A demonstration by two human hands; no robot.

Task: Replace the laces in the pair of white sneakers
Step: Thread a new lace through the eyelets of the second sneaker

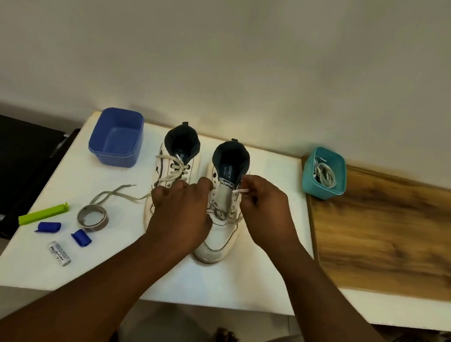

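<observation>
Two white sneakers stand side by side, toes toward 6 o'clock: the left sneaker (174,167) laced (ends trailing toward 9 o'clock), the right sneaker (221,224) mostly unlaced.

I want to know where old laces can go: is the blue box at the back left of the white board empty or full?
Empty. The blue box shows only its bare floor, while the teal box holds a bundle of laces.

Sneakers (218,235) smooth white leather-like; laces (171,170) woven cloth; blue tub (116,140) matt plastic; counter (391,238) grained wood.
</observation>
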